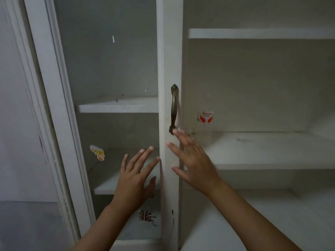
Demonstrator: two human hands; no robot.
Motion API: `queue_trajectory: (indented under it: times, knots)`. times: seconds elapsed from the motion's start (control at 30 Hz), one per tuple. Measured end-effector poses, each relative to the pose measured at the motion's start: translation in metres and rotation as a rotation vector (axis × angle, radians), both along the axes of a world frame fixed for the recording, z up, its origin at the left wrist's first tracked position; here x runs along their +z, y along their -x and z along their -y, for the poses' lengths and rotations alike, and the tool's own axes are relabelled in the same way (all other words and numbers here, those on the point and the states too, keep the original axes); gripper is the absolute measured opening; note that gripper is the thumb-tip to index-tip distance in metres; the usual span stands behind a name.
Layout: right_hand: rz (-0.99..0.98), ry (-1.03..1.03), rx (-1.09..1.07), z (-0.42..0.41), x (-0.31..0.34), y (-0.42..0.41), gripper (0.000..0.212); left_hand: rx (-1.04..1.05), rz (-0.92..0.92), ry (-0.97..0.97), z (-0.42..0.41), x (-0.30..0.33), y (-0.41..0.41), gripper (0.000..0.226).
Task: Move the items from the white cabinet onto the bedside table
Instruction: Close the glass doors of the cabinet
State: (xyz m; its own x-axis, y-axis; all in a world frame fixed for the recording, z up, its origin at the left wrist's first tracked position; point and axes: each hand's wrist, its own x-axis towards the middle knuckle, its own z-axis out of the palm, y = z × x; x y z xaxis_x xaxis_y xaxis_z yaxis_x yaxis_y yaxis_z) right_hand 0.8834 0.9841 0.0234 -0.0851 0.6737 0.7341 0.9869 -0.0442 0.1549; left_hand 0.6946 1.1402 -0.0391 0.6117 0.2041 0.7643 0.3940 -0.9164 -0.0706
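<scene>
Cabinet: a white cabinet [170, 51] is seen close up, its glass-paned door [108, 69] on the left and open shelves on the right.
Door stile: a vertical white stile carries a dark metal handle [173, 109], set upright.
Left hand: the left hand [134, 178] is held with fingers straight and spread — nothing is gripped; its fingertips lie on or just before the glass beside the stile, contact cannot be told.
Right hand: the right hand [192, 160] is spread flat against the stile, nothing held; one fingertip is touching the handle's lower end.
Task item: a clear plastic cup [205, 124] with a red print is stood upright on the right middle shelf [272, 151], at its left end — just beyond the right hand's fingertips, apart from them.
Stickers: small coloured stickers are seen on the glass, one [97, 152] left of the left hand.
</scene>
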Motion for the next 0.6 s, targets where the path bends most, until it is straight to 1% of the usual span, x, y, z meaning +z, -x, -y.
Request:
queue_trajectory:
  times: [0.07, 0.13, 0.23, 0.3, 0.37, 0.43, 0.6]
  knots:
    - [-0.019, 0.033, -0.04, 0.003, 0.001, 0.008, 0.089, -0.015, -0.012, 0.036, 0.004, 0.004, 0.004, 0.066]
    - [-0.044, 0.068, -0.081, 0.008, 0.004, 0.017, 0.091, -0.032, -0.025, 0.086, 0.01, 0.011, 0.008, 0.063]
    - [-0.112, 0.118, -0.118, 0.019, 0.004, 0.029, 0.089, -0.05, -0.04, 0.231, 0.02, 0.021, 0.016, 0.064]
    - [-0.185, 0.152, -0.188, 0.04, 0.0, 0.051, 0.086, -0.09, -0.07, 0.307, 0.029, 0.028, 0.035, 0.064]
    - [-0.268, 0.203, -0.215, 0.049, -0.015, 0.05, 0.086, -0.07, -0.086, 0.341, 0.028, 0.024, 0.041, 0.063]
    - [-0.34, 0.246, -0.261, 0.066, -0.024, 0.064, 0.086, -0.067, -0.14, 0.356, 0.031, 0.022, 0.059, 0.064]
    - [-0.451, 0.327, -0.407, 0.107, -0.055, 0.101, 0.084, -0.081, -0.26, 0.367, 0.05, 0.006, 0.108, 0.061]
